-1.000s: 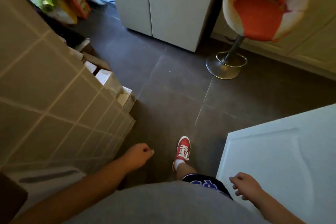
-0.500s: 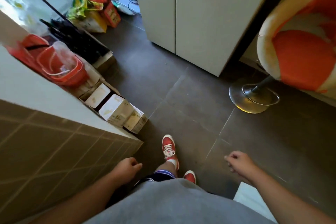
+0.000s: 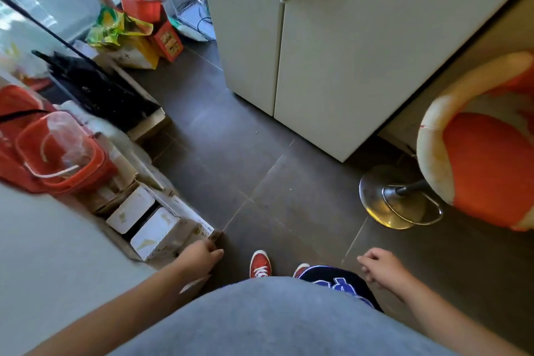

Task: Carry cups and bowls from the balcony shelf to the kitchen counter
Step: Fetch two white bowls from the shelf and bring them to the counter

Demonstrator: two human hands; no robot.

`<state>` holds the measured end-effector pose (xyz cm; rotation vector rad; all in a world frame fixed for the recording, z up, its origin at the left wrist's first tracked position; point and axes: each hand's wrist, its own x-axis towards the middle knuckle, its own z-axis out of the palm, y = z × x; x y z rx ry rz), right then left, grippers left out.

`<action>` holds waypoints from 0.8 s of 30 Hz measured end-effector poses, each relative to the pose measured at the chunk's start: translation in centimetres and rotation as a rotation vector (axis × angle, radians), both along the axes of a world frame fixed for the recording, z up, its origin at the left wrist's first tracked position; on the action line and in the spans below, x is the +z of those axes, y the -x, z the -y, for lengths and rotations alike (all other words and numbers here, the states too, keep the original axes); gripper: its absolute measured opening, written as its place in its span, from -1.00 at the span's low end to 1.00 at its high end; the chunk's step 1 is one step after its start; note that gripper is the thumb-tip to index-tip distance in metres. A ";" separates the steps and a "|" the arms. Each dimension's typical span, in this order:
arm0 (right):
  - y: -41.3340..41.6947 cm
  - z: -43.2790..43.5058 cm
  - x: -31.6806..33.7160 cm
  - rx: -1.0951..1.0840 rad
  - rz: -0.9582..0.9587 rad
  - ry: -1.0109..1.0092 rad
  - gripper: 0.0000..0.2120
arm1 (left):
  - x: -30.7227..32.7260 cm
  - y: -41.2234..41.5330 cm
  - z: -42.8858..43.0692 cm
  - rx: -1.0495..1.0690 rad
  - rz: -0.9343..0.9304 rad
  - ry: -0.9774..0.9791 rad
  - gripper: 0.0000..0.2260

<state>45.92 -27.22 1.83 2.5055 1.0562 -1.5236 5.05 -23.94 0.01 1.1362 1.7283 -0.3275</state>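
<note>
Taking the white double-door cabinet (image 3: 341, 46) as the landmark: an orange-and-white bar stool (image 3: 476, 153) stands just to its right, its chrome base (image 3: 396, 196) on the dark tiled floor (image 3: 231, 153). To the cabinet's left, cardboard boxes (image 3: 144, 220), a red bucket (image 3: 62, 159) with clear plastic inside and a farther red bucket (image 3: 140, 1) crowd the wall, narrowing the passage. Below the cabinet, red sneakers (image 3: 260, 264) stand on open floor. The left hand (image 3: 199, 256) hangs loosely curled and empty near the boxes; the right hand (image 3: 381, 267) is likewise loosely curled, holding nothing. No cups or bowls are in view. Since half a second ago the cabinet and stool have drawn nearer, and the tiled wall at left has dropped from sight.
</note>
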 end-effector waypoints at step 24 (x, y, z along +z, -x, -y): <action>9.7 -49.1 -3.5 0.726 -0.012 -0.024 -0.76 | 1.5 3.3 -20.3 0.632 -0.039 0.006 -0.81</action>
